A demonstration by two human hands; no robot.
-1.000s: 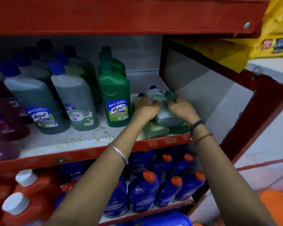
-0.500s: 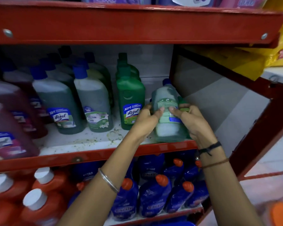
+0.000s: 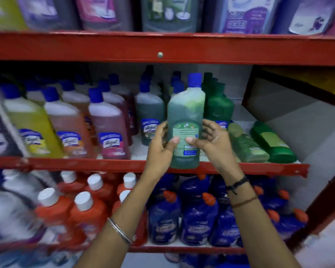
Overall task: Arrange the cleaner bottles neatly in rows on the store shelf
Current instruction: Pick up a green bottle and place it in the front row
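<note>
Plainly, the tall translucent plastic cleaner bottle of green liquid with a blue screw cap (image 3: 185, 120) should handle as a fairly heavy, stiff thing: it looks nearly full, so the weight sits low, and its smooth sides may be slippery. The flat lower body, around the label, seems the best place to hold it. Both hands grasp it there now, the left hand (image 3: 160, 147) and the right hand (image 3: 211, 140) pressing opposite sides, thumbs on the back label. It is upright, in front of the red metal store shelf (image 3: 124, 165), its base level with the front lip. Its back label faces the camera. Two green plastic bottles lying on their sides (image 3: 259, 144) rest just beside it on the right.
</note>
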